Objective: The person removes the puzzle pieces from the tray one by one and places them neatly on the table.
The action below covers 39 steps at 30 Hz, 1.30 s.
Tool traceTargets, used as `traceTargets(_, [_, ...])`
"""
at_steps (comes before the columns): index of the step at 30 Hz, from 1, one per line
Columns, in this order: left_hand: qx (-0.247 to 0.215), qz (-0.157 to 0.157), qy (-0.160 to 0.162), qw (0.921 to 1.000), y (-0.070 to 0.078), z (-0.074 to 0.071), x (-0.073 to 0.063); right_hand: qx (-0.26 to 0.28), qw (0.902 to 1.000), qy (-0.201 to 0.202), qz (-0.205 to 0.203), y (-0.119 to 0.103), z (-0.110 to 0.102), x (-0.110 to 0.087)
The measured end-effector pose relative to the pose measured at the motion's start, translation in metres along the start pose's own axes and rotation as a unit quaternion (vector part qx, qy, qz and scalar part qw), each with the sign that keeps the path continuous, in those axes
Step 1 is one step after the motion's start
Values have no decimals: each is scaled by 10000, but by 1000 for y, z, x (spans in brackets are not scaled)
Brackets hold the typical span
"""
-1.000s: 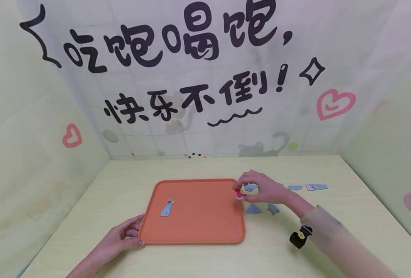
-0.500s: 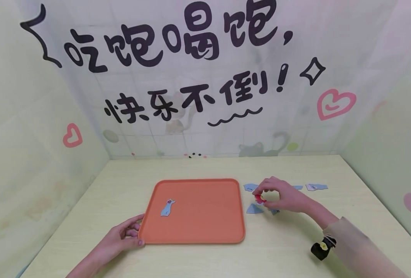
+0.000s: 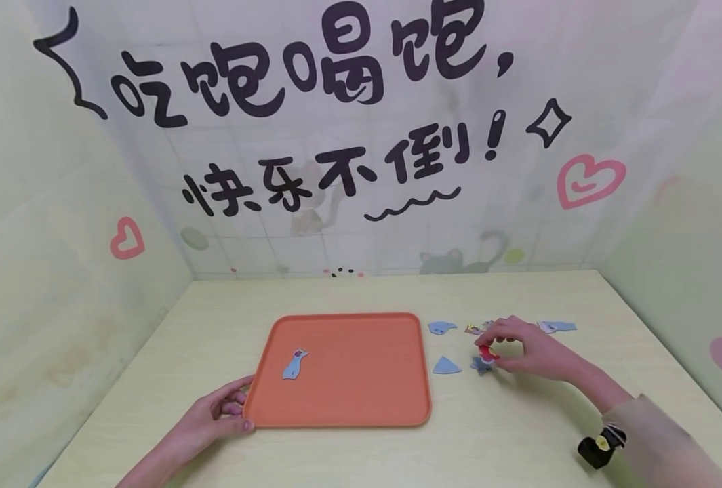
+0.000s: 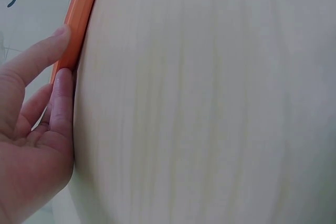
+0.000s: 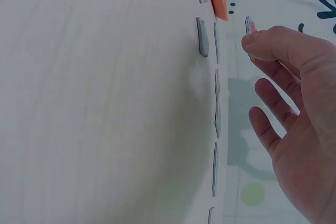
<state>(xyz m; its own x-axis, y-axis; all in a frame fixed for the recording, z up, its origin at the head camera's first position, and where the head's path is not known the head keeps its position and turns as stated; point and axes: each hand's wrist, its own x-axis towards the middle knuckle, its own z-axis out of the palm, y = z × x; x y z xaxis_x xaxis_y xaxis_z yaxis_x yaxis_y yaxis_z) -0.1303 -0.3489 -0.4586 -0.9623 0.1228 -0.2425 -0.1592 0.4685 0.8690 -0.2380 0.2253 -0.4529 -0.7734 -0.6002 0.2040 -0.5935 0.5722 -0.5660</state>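
Note:
My right hand (image 3: 528, 349) pinches a small red piece (image 3: 489, 353) between thumb and fingertips, held above the table over a blue star-shaped piece (image 3: 480, 367). The right wrist view has the pinched piece (image 5: 249, 32) edge-on, clear of the table. My left hand (image 3: 217, 410) grips the near left corner of an orange tray (image 3: 348, 426), thumb at the rim; the left wrist view also shows the tray's edge (image 4: 81, 19) between thumb and fingers. One blue piece with a small reddish patch (image 3: 295, 364) lies in the tray's left half.
Right of the tray lie a blue triangular piece (image 3: 447, 366), a blue jagged piece (image 3: 441, 328), a multicoloured piece (image 3: 474, 329) partly behind the right hand, and a pale blue piece (image 3: 557, 327). A printed wall (image 3: 336, 244) closes off the table's back.
My right hand has moved right with the red piece, from the tray's right rim to over the star-shaped piece. The left hand and tray have stayed put.

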Motion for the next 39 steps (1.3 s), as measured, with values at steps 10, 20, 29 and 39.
traceTargets(10, [-31,34,-27,10000,1,0,-1,-109,9996,71,-243,13,-3,-18])
traceTargets(20, [-61,-36,6,10000,1,1,-1,-36,9999,-130,-34,23,-8,-30])
traceTargets(29, [-68,67,-47,9999,1,0,-2,303,9991,-292,-74,32,-8,-33])
traceTargets(39, [-71,78,-62,9999,-1,0,-1,532,9973,-509,-58,39,-9,-33])
